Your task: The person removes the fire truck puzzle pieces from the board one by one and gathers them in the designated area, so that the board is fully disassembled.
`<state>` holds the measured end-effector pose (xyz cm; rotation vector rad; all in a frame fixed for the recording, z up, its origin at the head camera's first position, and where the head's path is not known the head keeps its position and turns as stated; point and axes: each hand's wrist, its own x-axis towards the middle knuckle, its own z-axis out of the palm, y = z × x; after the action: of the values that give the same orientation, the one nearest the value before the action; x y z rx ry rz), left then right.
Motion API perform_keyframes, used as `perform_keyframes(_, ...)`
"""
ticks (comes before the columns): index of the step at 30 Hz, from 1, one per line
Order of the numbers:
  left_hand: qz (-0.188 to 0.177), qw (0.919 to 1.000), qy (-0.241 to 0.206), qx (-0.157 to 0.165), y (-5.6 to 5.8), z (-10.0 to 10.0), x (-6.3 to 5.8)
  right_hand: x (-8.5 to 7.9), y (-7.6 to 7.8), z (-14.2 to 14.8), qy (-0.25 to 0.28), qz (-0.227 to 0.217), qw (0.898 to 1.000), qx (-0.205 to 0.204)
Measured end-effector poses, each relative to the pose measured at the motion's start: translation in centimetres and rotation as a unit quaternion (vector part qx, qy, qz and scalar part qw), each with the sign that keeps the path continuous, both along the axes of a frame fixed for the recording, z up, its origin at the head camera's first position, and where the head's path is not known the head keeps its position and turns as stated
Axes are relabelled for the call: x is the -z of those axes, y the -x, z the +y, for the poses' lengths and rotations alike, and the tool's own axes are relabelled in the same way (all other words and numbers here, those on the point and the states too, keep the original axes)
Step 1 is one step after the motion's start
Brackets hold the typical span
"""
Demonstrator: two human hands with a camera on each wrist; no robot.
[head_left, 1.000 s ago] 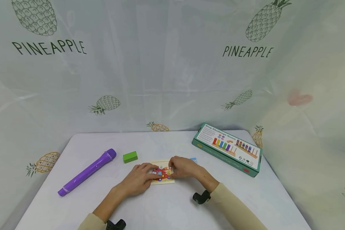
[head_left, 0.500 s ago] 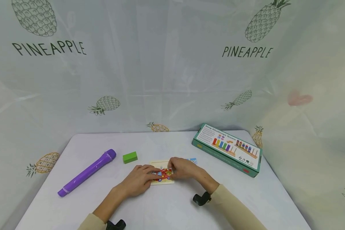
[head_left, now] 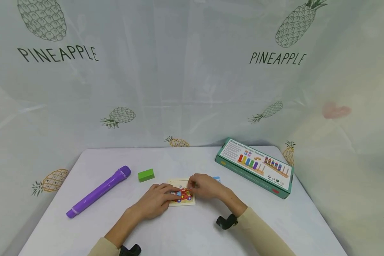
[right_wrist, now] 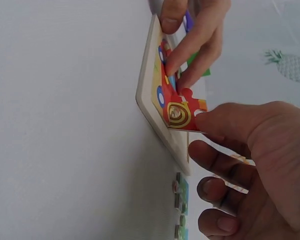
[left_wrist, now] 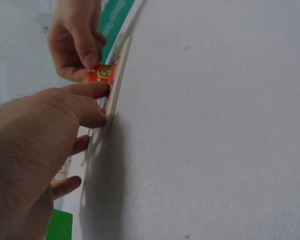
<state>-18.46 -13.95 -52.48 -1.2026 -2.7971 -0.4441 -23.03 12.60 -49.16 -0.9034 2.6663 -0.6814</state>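
A wooden jigsaw tray [right_wrist: 145, 82] lies on the table in front of me, with red fire-engine pieces in it. My left hand [head_left: 154, 201] rests its fingers on the picture, and its thumb is at the tray's near edge in the right wrist view. With thumb and forefinger, my right hand [head_left: 206, 186] pinches a red jigsaw piece [right_wrist: 182, 114] with a yellow coil on it. That piece stands tilted at the right end of the picture, its lower edge right at the tray. The other right-hand fingers are loosely curled below.
Several loose jigsaw pieces [right_wrist: 181, 197] lie beyond the tray, partly behind the right hand in the head view. A green block [head_left: 146, 175] and a purple microphone-shaped tube [head_left: 99, 192] lie to the left. A green game box [head_left: 254, 167] sits at the back right.
The coil piece has tilted up off the picture between my right thumb and forefinger, and the right hand has shifted slightly. My left hand stays on the tray.
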Motion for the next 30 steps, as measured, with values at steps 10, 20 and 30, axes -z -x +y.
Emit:
perform_keyframes(10,0.006,1.0000,0.006,-0.004,0.0,0.1,-0.2,-0.2,0.0,0.1,0.019,-0.030,0.999,-0.002)
perform_keyframes(20,0.081,0.9949,0.056,0.020,-0.5,0.9,0.4,-0.5,-0.2,0.0,0.010,-0.021,1.000,-0.002)
perform_keyframes(30,0.071,0.9948,0.073,0.004,-0.6,1.3,0.4,-0.5,-0.4,0.0,0.014,-0.018,1.000,-0.009)
